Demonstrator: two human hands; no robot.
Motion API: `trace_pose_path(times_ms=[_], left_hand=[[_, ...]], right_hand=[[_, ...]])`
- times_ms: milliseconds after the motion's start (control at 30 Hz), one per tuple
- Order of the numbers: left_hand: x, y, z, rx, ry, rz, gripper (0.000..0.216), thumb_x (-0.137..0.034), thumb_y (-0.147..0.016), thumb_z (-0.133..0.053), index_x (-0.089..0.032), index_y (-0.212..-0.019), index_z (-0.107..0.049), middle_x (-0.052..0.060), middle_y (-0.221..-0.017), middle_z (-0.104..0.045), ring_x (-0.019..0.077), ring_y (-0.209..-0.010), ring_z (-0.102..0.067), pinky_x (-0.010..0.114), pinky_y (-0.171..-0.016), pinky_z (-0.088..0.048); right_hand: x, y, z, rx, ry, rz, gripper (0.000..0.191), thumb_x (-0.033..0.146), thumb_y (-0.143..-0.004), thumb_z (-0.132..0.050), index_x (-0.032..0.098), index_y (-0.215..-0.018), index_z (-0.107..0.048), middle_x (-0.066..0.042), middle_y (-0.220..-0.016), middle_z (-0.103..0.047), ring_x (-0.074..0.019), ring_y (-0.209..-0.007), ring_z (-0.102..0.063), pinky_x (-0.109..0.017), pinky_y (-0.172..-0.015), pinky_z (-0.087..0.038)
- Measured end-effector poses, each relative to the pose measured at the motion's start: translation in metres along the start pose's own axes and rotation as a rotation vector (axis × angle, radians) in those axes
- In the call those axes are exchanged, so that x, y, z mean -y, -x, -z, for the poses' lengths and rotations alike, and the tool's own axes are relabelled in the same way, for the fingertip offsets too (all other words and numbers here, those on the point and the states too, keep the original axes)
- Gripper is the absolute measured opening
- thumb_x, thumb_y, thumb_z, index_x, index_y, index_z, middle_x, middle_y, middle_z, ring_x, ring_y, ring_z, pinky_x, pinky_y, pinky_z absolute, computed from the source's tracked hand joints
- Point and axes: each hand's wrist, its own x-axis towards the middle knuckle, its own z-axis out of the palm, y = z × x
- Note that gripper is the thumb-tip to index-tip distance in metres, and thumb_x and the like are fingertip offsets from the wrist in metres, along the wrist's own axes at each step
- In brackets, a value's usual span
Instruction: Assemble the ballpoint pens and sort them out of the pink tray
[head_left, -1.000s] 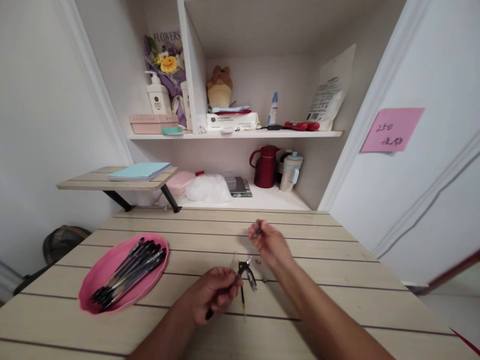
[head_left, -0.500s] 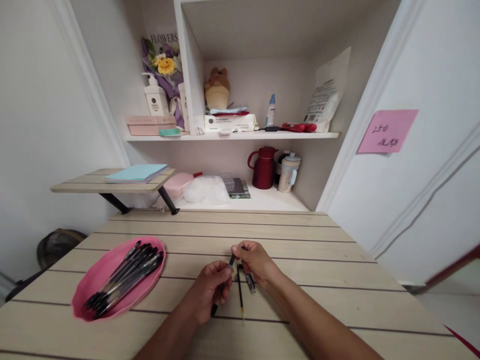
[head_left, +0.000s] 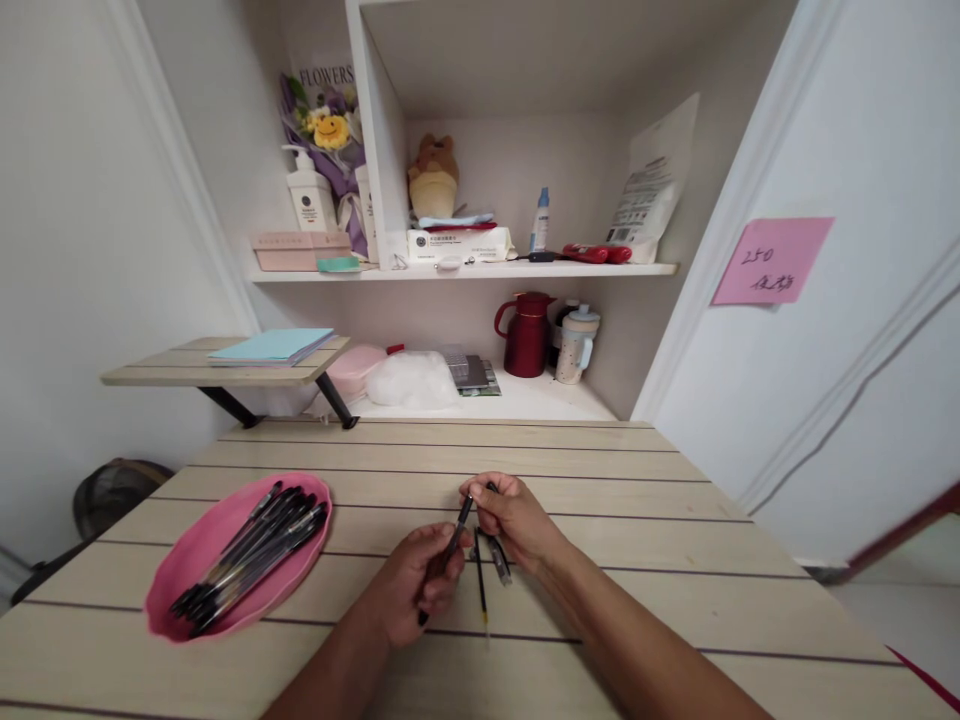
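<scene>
My left hand (head_left: 424, 575) is closed around a black pen (head_left: 459, 530), which slants up and to the right. At the pen's upper end, the thumb and fingers of my right hand (head_left: 514, 515) pinch together. A clear-and-black pen piece (head_left: 499, 563) sticks out below my right palm; a dark tip shows above the same hand, and I cannot tell whether it belongs to that piece. Between the hands, a thin ink refill (head_left: 481, 585), dark with a yellowish end, lies on the wooden table (head_left: 600, 620).
A pink oval tray (head_left: 161, 590) with several black pens (head_left: 251, 560) stands on the left. Behind it is a small raised shelf (head_left: 150, 370) bearing coloured paper (head_left: 274, 345). At the back, a white cabinet (head_left: 465, 272) holds a red jug (head_left: 527, 335) and a cup (head_left: 577, 345).
The pen's upper end has risen slightly, with my right fingertips moving up along with it. My left hand has shifted a little to the left. The refill stays put.
</scene>
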Motion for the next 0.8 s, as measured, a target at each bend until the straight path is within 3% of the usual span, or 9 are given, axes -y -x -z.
trace_pose_path(times_ms=[133, 233, 333, 433, 633, 800], left_hand=[[0.007, -0.005, -0.003, -0.150, -0.171, -0.127, 0.027, -0.041, -0.073, -0.053, -0.015, -0.081, -0.052, -0.007, -0.051, -0.046, -0.0006, -0.028, -0.025, 0.015, -0.029, -0.012], [0.009, -0.006, -0.004, -0.212, -0.251, -0.127, 0.028, -0.042, -0.071, -0.054, -0.014, -0.077, -0.053, -0.006, -0.049, -0.047, 0.0011, -0.029, -0.032, 0.016, -0.029, -0.015], [0.007, -0.003, -0.006, -0.197, -0.209, -0.051, 0.032, -0.045, -0.071, -0.053, -0.013, -0.075, -0.054, -0.005, -0.049, -0.047, 0.0028, -0.031, -0.038, 0.016, -0.031, -0.019], [0.004, -0.001, -0.007, -0.128, -0.109, 0.044, 0.032, -0.045, -0.071, -0.053, -0.013, -0.075, -0.054, -0.007, -0.047, -0.043, 0.0003, -0.028, -0.030, 0.016, -0.031, -0.016], [0.005, -0.002, -0.010, -0.233, -0.250, -0.147, 0.029, -0.043, -0.067, -0.058, -0.016, -0.071, -0.049, -0.007, -0.049, -0.047, 0.0013, -0.028, -0.034, 0.016, -0.030, -0.017], [0.005, -0.002, -0.010, -0.161, -0.165, -0.047, 0.034, -0.049, -0.072, -0.050, -0.015, -0.076, -0.052, -0.006, -0.049, -0.046, 0.0014, -0.028, -0.032, 0.016, -0.030, -0.018]], right_hand=[[-0.008, 0.000, -0.003, -0.040, -0.037, -0.056, 0.034, 0.047, -0.063, -0.062, 0.014, -0.069, -0.053, 0.008, -0.037, -0.041, -0.0016, -0.029, -0.024, -0.016, -0.031, -0.011], [-0.013, -0.002, -0.002, -0.128, -0.005, -0.031, 0.032, 0.041, -0.058, -0.068, 0.015, -0.061, -0.050, 0.011, -0.029, -0.032, -0.0015, -0.027, -0.021, -0.016, -0.031, -0.011], [-0.012, -0.003, 0.000, -0.142, -0.009, -0.034, 0.029, 0.035, -0.055, -0.071, 0.013, -0.060, -0.053, 0.007, -0.035, -0.044, -0.0002, -0.028, -0.022, -0.016, -0.031, -0.011], [-0.009, -0.003, 0.001, -0.107, -0.026, -0.038, 0.026, 0.034, -0.056, -0.069, 0.012, -0.064, -0.056, 0.001, -0.051, -0.057, 0.0007, -0.030, -0.025, -0.016, -0.031, -0.013], [-0.006, -0.002, 0.003, -0.084, 0.057, 0.001, 0.024, 0.034, -0.060, -0.067, 0.012, -0.067, -0.060, -0.003, -0.063, -0.063, 0.0001, -0.032, -0.033, -0.015, -0.032, -0.017], [-0.009, -0.002, 0.003, -0.032, 0.002, -0.005, 0.025, 0.035, -0.061, -0.066, 0.013, -0.068, -0.060, -0.003, -0.063, -0.063, -0.0007, -0.032, -0.034, -0.015, -0.031, -0.016]])
